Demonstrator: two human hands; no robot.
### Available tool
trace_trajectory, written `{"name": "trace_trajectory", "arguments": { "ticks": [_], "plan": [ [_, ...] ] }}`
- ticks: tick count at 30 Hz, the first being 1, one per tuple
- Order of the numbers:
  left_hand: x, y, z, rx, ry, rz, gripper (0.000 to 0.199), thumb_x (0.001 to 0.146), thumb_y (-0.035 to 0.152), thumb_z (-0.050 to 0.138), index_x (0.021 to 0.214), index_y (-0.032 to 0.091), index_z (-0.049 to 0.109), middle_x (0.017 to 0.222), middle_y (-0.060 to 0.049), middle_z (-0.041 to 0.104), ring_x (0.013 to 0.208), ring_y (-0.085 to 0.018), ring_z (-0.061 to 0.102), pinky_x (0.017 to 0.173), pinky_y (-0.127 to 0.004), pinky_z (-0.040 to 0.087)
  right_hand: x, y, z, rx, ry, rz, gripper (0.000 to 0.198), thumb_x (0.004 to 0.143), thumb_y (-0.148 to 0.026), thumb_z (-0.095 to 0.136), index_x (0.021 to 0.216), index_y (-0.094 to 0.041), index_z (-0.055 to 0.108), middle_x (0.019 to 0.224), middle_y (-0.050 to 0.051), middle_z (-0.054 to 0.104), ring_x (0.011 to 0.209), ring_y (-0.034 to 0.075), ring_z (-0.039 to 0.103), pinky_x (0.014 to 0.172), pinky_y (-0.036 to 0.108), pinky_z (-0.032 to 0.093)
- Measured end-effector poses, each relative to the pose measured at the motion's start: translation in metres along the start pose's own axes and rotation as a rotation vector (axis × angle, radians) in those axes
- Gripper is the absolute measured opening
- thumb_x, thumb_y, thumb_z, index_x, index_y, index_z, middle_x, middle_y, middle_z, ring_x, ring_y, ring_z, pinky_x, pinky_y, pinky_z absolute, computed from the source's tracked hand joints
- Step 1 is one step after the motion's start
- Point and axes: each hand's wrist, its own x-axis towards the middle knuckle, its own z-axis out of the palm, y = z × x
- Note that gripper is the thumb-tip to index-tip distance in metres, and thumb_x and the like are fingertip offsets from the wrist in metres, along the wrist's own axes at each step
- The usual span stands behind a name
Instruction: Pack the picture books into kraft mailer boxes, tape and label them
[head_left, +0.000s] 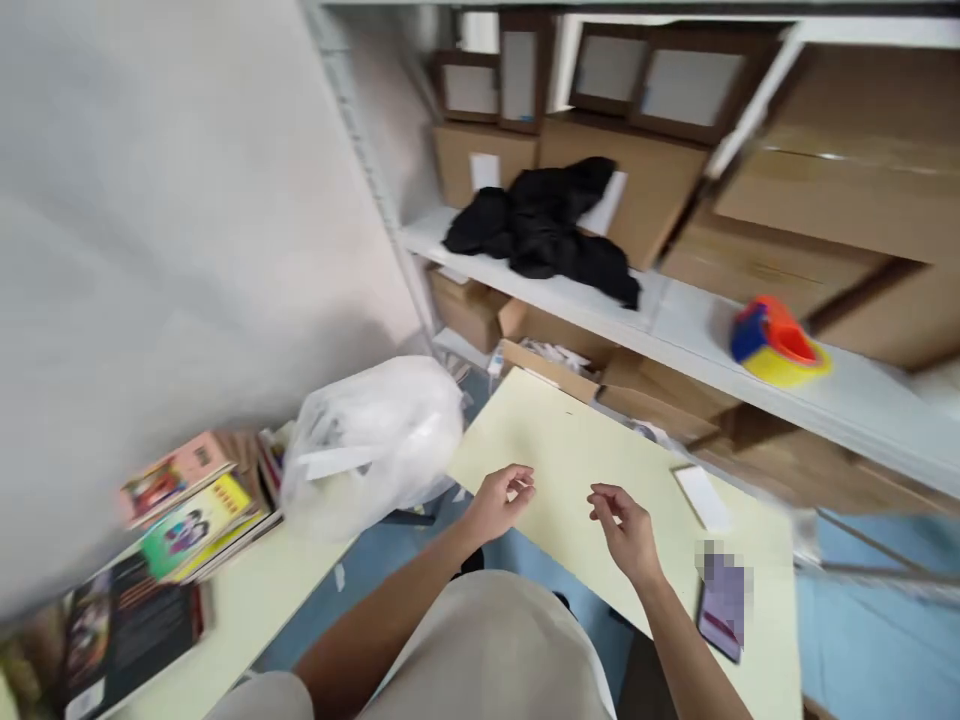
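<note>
Over the near edge of the pale yellow table [553, 440], my left hand [501, 502] hovers with loosely curled fingers, the thumb apart from them, and nothing held. Across a gap to its right, my right hand [624, 528] is also empty, its fingers half bent and apart from the thumb. A white flat slab [703, 498], whose kind I cannot make out, lies to the right of that hand. Nearer to me is a phone [721, 608], its screen partly pixelated.
At left, a second table [247, 625] bears stacked books [196, 525] and a bulging clear plastic bag [375, 435]. Behind, a white shelf [675, 320] holds black cloth [544, 225], cardboard boxes [832, 150] and a red, blue and yellow ring-shaped object [780, 342]. Open cartons [551, 370] stand below.
</note>
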Motion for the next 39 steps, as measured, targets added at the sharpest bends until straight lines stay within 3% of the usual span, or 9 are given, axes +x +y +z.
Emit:
{"name": "trace_trajectory", "arguments": {
  "ticks": [4, 9, 17, 22, 26, 29, 32, 34, 39],
  "plan": [
    [-0.037, -0.026, -0.076, 0.062, 0.243, -0.060, 0.028, 0.084, 0.037, 0.052, 0.105, 0.021, 0.061, 0.099, -0.007, 0.068, 0.083, -0.016, 0.064, 0.061, -0.025, 0.050, 0.031, -0.038, 0.082, -0.112, -0.312, -0.186, 0.033, 0.086, -0.047, 0.048, 0.102, -0.022, 0.062, 0.084, 0.007, 0.069, 0.070, 0.020, 0.066, 0.058, 0.032, 0.054],
    [-0.084, -0.050, -0.141, 0.141, 0.506, -0.162, 0.033, 0.085, 0.040, 0.050, 0.110, 0.020, 0.059, 0.101, -0.009, 0.068, 0.084, -0.019, 0.065, 0.062, -0.029, 0.051, 0.054, -0.077, 0.162, -0.211, -0.563, -0.467, 0.031, 0.087, -0.038, 0.046, 0.110, -0.022, 0.060, 0.097, 0.008, 0.069, 0.088, 0.022, 0.065, 0.082, 0.039, 0.053],
    [-0.167, -0.079, -0.193, 0.675, 0.773, -0.523, 0.037, 0.083, 0.035, 0.053, 0.114, 0.016, 0.058, 0.115, -0.014, 0.062, 0.109, -0.029, 0.057, 0.092, -0.044, 0.046, 0.066, -0.124, 0.272, -0.283, -1.002, -0.819, 0.032, 0.087, -0.027, 0.045, 0.115, -0.021, 0.059, 0.100, 0.007, 0.069, 0.092, 0.021, 0.064, 0.082, 0.036, 0.051],
    [-0.209, -0.089, -0.222, 0.873, 0.829, -0.818, 0.045, 0.081, 0.035, 0.058, 0.121, 0.015, 0.054, 0.135, -0.019, 0.049, 0.126, -0.034, 0.044, 0.097, -0.048, 0.041, 0.036, -0.161, 0.344, -0.418, -1.182, -1.004, 0.044, 0.083, -0.020, 0.052, 0.127, -0.016, 0.052, 0.112, 0.012, 0.065, 0.105, 0.025, 0.059, 0.092, 0.039, 0.045],
    [-0.228, -0.101, -0.259, 0.897, 0.849, -0.839, 0.048, 0.086, 0.034, 0.051, 0.129, 0.014, 0.046, 0.142, -0.017, 0.041, 0.133, -0.031, 0.036, 0.099, -0.044, 0.041, 0.000, -0.177, 0.393, -0.433, -1.242, -1.137, 0.052, 0.074, -0.020, 0.065, 0.125, -0.017, 0.055, 0.137, 0.014, 0.049, 0.124, 0.029, 0.045, 0.102, 0.044, 0.036],
    [-0.235, -0.112, -0.299, 0.889, 0.843, -0.798, 0.046, 0.090, 0.029, 0.041, 0.134, 0.015, 0.042, 0.144, -0.014, 0.040, 0.134, -0.026, 0.035, 0.100, -0.041, 0.040, -0.030, -0.175, 0.430, -0.344, -1.342, -0.931, 0.049, 0.072, -0.023, 0.068, 0.120, -0.019, 0.058, 0.135, 0.013, 0.051, 0.120, 0.028, 0.049, 0.100, 0.043, 0.038],
    [-0.237, -0.127, -0.339, 0.878, 0.778, -0.761, 0.045, 0.090, 0.023, 0.038, 0.135, 0.016, 0.040, 0.147, -0.012, 0.037, 0.135, -0.025, 0.033, 0.101, -0.040, 0.039, -0.060, -0.168, 0.467, -0.172, -1.389, -0.347, 0.049, 0.073, -0.032, 0.066, 0.120, -0.020, 0.057, 0.120, 0.012, 0.061, 0.101, 0.024, 0.061, 0.088, 0.039, 0.046],
    [-0.239, -0.139, -0.360, 0.863, 0.717, -0.742, 0.047, 0.089, 0.021, 0.040, 0.136, 0.018, 0.038, 0.148, -0.011, 0.035, 0.136, -0.026, 0.031, 0.102, -0.042, 0.037, -0.077, -0.166, 0.487, -0.006, -1.312, 0.001, 0.045, 0.070, -0.037, 0.068, 0.112, -0.021, 0.060, 0.113, 0.010, 0.064, 0.098, 0.022, 0.062, 0.082, 0.036, 0.048],
    [-0.248, -0.159, -0.376, 0.840, 0.653, -0.671, 0.046, 0.085, 0.026, 0.049, 0.131, 0.021, 0.043, 0.140, -0.012, 0.045, 0.130, -0.028, 0.038, 0.101, -0.047, 0.032, -0.108, -0.176, 0.508, 0.331, -1.108, 0.304, 0.028, 0.061, -0.041, 0.071, 0.074, -0.020, 0.057, 0.087, 0.002, 0.064, 0.087, 0.017, 0.059, 0.077, 0.029, 0.045]
  ]
}}
